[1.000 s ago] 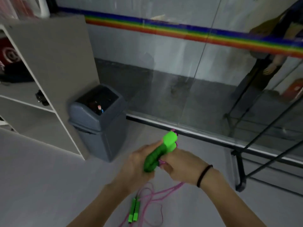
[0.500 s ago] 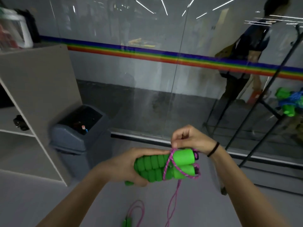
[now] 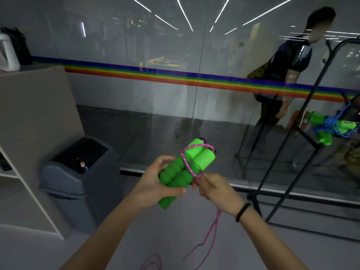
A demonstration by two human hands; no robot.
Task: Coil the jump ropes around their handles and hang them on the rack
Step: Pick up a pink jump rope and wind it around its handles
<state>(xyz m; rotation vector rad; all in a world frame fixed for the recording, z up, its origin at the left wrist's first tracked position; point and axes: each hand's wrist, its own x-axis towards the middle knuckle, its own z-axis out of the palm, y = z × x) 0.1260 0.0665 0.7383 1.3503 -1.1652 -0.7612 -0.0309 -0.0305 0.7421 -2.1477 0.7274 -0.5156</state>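
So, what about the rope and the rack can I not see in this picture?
Head view only:
- pink rope: its loose end leaves the bottom edge.
- green handles: left hand covers their undersides, so wraps there are hidden.
- rack: cut by the right edge; the hook holding the blue-roped bundle is unclear.

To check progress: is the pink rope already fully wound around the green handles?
No, only about one loop crosses the green handles; the pink rope hangs from the right hand to the floor.
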